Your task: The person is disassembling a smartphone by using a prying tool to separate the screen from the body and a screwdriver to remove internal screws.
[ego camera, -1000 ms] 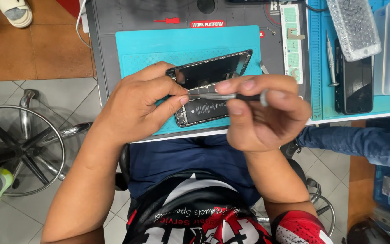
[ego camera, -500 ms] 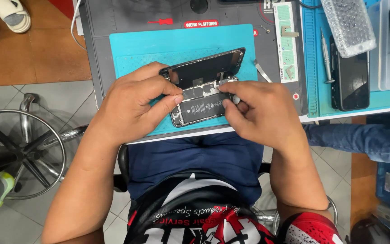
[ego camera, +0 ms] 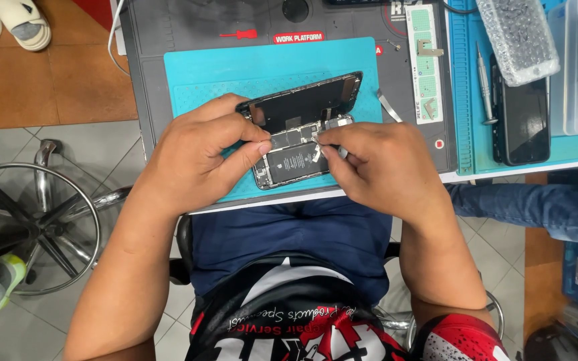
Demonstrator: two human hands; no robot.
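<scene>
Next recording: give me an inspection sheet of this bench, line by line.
Surface: teal mat on a grey work platform.
Job's things: opened phone lying flat, its screen panel lifted along the far side.
Clutter: second phone, screwdriver, bubble-wrap pack, small metal brackets.
Grippers: left hand steadies the phone's edge; right hand pinches a small part over its internals.
Cables: white cable at the platform's left edge.
Surroundings: stool base, sandals, another person's jeans.
</scene>
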